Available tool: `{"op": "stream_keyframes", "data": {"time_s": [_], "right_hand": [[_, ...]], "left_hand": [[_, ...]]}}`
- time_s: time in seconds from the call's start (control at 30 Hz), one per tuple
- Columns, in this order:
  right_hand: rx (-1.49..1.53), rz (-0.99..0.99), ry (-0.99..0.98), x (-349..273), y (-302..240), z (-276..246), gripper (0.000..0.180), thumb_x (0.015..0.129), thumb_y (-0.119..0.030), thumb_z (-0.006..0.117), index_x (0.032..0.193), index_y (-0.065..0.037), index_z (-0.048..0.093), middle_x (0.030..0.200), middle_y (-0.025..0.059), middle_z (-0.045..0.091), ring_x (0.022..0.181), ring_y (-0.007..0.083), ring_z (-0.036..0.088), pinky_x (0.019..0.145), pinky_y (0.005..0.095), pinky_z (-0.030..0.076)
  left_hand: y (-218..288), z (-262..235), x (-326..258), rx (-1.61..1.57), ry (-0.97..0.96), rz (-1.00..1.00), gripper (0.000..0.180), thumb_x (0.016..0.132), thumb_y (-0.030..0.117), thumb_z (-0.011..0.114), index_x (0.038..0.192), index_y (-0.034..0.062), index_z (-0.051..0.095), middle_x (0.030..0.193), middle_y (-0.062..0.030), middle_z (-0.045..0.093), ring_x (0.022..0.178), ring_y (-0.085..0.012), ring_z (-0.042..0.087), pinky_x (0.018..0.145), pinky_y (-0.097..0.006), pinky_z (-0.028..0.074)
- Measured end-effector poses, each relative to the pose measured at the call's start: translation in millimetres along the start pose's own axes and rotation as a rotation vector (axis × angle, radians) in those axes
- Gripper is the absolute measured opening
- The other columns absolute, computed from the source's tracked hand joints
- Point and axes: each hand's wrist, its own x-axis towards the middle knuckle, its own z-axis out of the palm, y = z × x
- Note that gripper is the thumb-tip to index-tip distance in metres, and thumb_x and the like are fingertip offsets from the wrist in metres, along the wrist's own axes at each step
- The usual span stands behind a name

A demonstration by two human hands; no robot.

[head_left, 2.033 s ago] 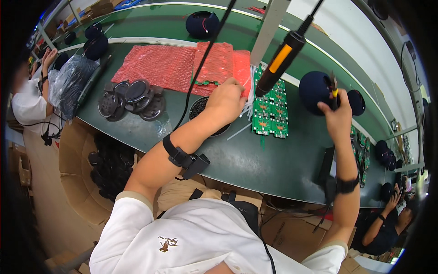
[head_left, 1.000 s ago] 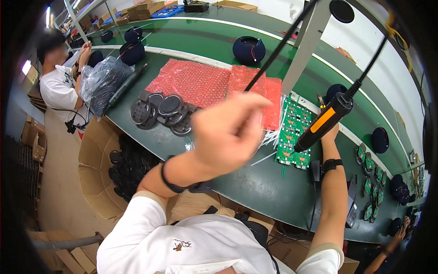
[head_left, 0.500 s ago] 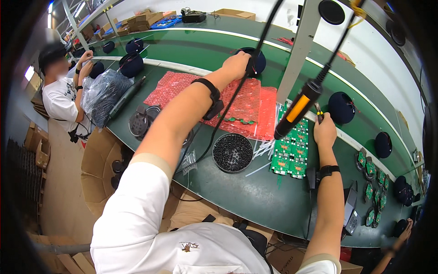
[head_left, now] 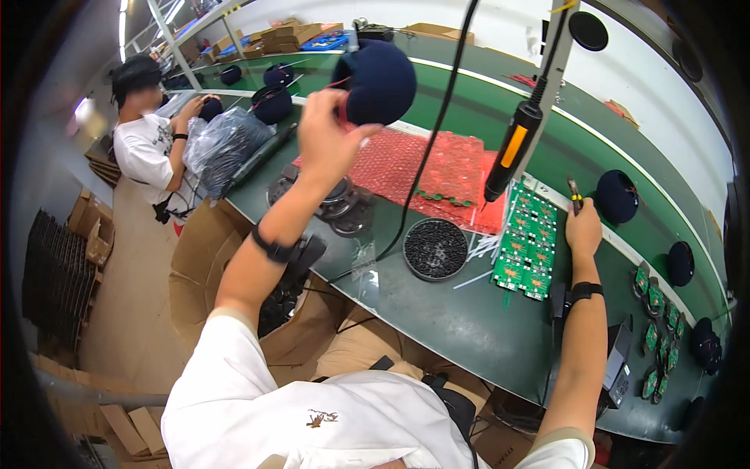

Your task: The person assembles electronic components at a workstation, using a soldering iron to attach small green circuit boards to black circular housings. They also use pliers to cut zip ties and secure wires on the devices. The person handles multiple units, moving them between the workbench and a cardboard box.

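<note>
Up above the bench, my left hand (head_left: 332,142) grips a round navy fabric-covered shell (head_left: 383,82) by its near side, where a bit of red wire shows. The hand's thumb sticks out to the right under the shell. At the bench's right, my right hand (head_left: 584,230) is closed round side cutters (head_left: 576,194) with yellow and black handles, jaws pointing up. Left of that hand lies a panel of green circuit boards (head_left: 529,238). A round dish of black screws (head_left: 436,248) stands further left, with white strips (head_left: 488,244) between the two.
An electric screwdriver (head_left: 516,144) hangs over the red bubble wrap (head_left: 445,164). Black round parts (head_left: 344,209) lie beneath my left forearm. More navy shells (head_left: 617,195) sit along the green belt (head_left: 476,102). Small green boards (head_left: 662,336) lie far right. A person (head_left: 148,141) works at far left.
My left hand has lifted a navy shell from the belt's edge and brought it up and to the left. My right hand still holds the cutters. The view has shifted a little.
</note>
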Motion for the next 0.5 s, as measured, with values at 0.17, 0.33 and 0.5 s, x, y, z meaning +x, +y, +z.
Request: {"op": "stream_keyframes", "data": {"time_s": [0.17, 0.33, 0.5], "right_hand": [[0.19, -0.007, 0.038, 8, 24, 15, 0.032, 0.095, -0.034, 0.069, 0.106, -0.005, 0.059, 0.094, 0.0182, 0.07, 0.09, 0.0407, 0.068, 0.078, 0.0497, 0.051], [0.433, 0.026, 0.177, 22, 41, 7, 0.029, 0.094, -0.028, 0.07, 0.1, -0.001, 0.064, 0.088, 0.0181, 0.07, 0.086, 0.0382, 0.068, 0.078, 0.0449, 0.051], [1.073, 0.183, -0.025, -52, 13, -88, 0.014, 0.099, -0.018, 0.067, 0.097, -0.004, 0.063, 0.081, 0.0009, 0.063, 0.068, 0.0082, 0.052, 0.06, 0.0254, 0.041]], "left_hand": [[82, -116, -77, -0.157, -0.016, -0.084, 0.053, 0.062, 0.014, 0.097, 0.098, 0.006, 0.06, 0.1, -0.008, 0.058, 0.082, -0.0201, 0.057, 0.069, -0.027, 0.047], [131, -128, -128, -0.3, -0.514, 0.147, 0.032, 0.066, 0.0, 0.086, 0.089, 0.0076, 0.065, 0.096, -0.0067, 0.057, 0.073, -0.0223, 0.057, 0.104, -0.05, 0.052], [153, -84, -136, -0.348, -1.075, 0.271, 0.027, 0.071, 0.007, 0.074, 0.095, 0.0076, 0.062, 0.103, -0.0092, 0.056, 0.088, -0.0282, 0.063, 0.084, -0.042, 0.057]]}}
